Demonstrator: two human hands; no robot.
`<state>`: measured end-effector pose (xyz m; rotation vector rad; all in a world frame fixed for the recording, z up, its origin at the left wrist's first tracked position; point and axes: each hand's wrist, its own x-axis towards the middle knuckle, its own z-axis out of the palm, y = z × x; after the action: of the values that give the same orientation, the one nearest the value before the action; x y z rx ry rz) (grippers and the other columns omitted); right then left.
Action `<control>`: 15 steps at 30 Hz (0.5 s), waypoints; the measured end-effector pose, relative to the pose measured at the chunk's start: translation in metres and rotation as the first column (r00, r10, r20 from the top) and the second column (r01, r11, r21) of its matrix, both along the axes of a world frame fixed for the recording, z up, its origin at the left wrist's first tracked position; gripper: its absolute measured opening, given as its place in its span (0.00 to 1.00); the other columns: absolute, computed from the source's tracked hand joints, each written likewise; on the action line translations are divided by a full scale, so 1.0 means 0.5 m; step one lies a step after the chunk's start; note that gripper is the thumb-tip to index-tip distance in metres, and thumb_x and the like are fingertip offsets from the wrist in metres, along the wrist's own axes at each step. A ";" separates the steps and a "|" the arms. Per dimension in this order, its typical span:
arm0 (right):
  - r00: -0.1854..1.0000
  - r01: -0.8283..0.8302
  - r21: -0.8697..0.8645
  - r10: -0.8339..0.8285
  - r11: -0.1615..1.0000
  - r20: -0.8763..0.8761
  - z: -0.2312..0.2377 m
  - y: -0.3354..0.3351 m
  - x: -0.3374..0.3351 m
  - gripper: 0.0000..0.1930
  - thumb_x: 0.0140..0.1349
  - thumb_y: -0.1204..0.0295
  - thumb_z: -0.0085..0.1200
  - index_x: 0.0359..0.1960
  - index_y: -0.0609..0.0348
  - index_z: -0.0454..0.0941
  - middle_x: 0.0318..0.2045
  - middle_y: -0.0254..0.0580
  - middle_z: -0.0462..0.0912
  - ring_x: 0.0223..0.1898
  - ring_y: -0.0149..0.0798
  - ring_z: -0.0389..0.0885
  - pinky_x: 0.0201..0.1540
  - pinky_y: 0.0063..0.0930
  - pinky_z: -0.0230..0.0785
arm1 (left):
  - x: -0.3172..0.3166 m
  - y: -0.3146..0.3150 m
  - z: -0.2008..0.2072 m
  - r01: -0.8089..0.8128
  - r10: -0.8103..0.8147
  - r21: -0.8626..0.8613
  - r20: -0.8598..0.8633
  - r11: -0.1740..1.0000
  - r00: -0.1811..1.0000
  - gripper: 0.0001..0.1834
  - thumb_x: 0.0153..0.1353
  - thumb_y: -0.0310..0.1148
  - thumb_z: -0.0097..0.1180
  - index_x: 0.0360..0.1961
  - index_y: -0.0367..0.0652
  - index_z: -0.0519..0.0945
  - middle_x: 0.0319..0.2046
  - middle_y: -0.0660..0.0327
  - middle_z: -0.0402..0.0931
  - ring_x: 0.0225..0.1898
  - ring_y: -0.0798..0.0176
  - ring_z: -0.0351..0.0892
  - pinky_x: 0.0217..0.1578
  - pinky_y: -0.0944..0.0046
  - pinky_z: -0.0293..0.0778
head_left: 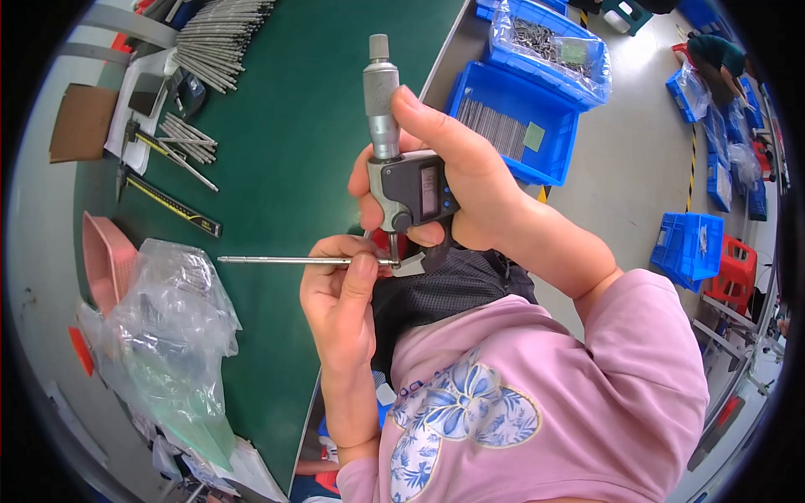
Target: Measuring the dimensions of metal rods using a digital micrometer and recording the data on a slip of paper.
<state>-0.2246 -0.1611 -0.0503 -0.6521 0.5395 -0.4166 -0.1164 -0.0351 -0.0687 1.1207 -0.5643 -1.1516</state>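
My right hand (470, 159) is closed round a digital micrometer (387, 126), its thumb up beside the knurled thimble and its fingers behind the frame. Between thumb and fingers, my left hand (342, 281) pinches a thin metal rod (277, 260), which points out to the left. The rod's right end sits at the micrometer's measuring gap, by the spindle tip; whether both faces touch it is too small to tell. The small display faces up, its reading not clear.
On the green table (327, 75) lie a stack of metal rods (222, 42), a smaller rod bundle (189, 138), calipers (172, 201) and plastic bags (168, 318) beside a pink basket (109, 260). Blue bins (558, 159) with metal parts stand beyond the table edge. A person (719, 59) bends at far right.
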 end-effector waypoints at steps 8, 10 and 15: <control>0.998 0.047 0.114 -0.051 0.992 0.026 -0.009 -0.006 0.002 0.30 0.59 0.46 0.30 0.29 0.65 0.71 0.19 0.50 0.75 0.09 0.30 0.64 0.08 0.16 0.55 | 0.002 0.001 -0.001 0.026 -0.027 -0.012 -0.042 1.000 0.999 0.09 0.54 0.27 0.51 0.35 0.34 0.68 0.33 0.57 0.69 0.31 0.69 0.70 0.35 0.70 0.69; 0.998 0.039 0.122 -0.044 0.992 0.041 -0.012 -0.007 0.000 0.30 0.59 0.47 0.30 0.29 0.66 0.71 0.20 0.51 0.75 0.09 0.30 0.64 0.08 0.16 0.56 | 0.003 0.001 0.000 0.050 -0.052 -0.036 -0.057 0.998 0.997 0.09 0.54 0.26 0.51 0.35 0.34 0.68 0.34 0.56 0.69 0.32 0.68 0.70 0.35 0.69 0.69; 0.998 0.039 0.195 -0.049 0.980 0.045 -0.011 -0.009 -0.005 0.29 0.57 0.48 0.33 0.29 0.67 0.71 0.20 0.51 0.75 0.09 0.31 0.65 0.08 0.16 0.56 | 0.004 -0.001 0.002 0.065 -0.068 -0.055 -0.043 0.996 0.997 0.10 0.53 0.25 0.51 0.35 0.34 0.67 0.34 0.54 0.69 0.34 0.67 0.71 0.37 0.68 0.69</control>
<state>-0.2272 -0.1655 -0.0556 -0.4413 0.5409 -0.4148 -0.1144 -0.0357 -0.0676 1.0344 -0.5985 -1.2089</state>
